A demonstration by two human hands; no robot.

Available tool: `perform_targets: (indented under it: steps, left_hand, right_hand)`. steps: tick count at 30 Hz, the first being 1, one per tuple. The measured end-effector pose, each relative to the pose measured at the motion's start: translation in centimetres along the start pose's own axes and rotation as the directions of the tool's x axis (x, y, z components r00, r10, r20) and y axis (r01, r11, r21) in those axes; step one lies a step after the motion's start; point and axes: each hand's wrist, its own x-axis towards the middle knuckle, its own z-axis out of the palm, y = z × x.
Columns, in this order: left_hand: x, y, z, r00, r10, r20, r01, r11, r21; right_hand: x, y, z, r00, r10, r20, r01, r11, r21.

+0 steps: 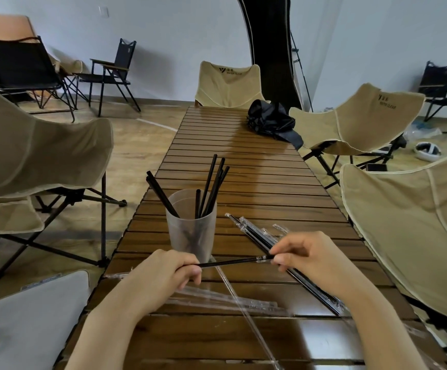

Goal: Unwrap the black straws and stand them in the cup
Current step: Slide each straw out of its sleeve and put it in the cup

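**Q:** Grip check, head view: what have you got?
**A:** My left hand point(173, 268) is curled round one end of a black straw point(230, 261). My right hand point(305, 256) pinches its other, wrapper-covered end.
**Q:** Where is it?
**A:** Held level over the slatted table point(243, 161), just before the cup point(191, 231) of bare straws point(211, 188). Wrapped straws point(251, 233) lie under my right hand, empty wrappers point(217, 300) nearer me.

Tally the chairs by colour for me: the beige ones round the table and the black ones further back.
Beige chairs: 4
Black chairs: 3
Total: 7
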Motion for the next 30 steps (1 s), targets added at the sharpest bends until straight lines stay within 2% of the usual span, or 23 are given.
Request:
perform_targets:
  steps: [9,15,22,24,26,28,30]
  left_hand:
    - [0.1,0.4,0.1,1.0,0.025,-0.003,-0.025,0.999,-0.024]
    - [0.3,0.9,0.1,0.999,0.042,0.004,-0.041,0.995,-0.094]
    - [0.1,0.2,-0.1,1.0,0.009,-0.012,-0.01,0.998,-0.065]
    - [0.0,0.0,-0.1,1.0,0.005,-0.017,-0.005,0.998,-0.057]
    - [0.1,0.0,-0.1,1.0,0.006,-0.014,-0.007,0.998,-0.059]
    - [0.1,0.0,0.1,1.0,0.005,-0.015,-0.006,0.998,-0.062]
    - [0.1,-0.1,0.1,1.0,-0.005,-0.022,0.004,0.999,-0.054]
  right_hand:
    - [0.2,-0.3,0.5,1.0,0.001,-0.018,-0.001,0.999,0.034]
    - [0.3,0.2,0.2,0.993,0.032,-0.11,-0.037,0.998,-0.044]
    - [-0.3,1.6,-1.4,0.964,0.132,-0.232,-0.155,0.984,-0.086]
    - [-0.6,2.2,-1.9,0.942,0.187,-0.278,-0.191,0.981,0.014]
    - [-0.6,2.2,-1.8,0.926,0.257,-0.275,-0.205,0.957,0.205]
    - [-0.4,1.9,-1.3,0.924,0.313,-0.22,-0.183,0.866,0.466]
    - [0.0,1.6,-0.9,0.925,0.349,-0.149,-0.162,0.718,0.677]
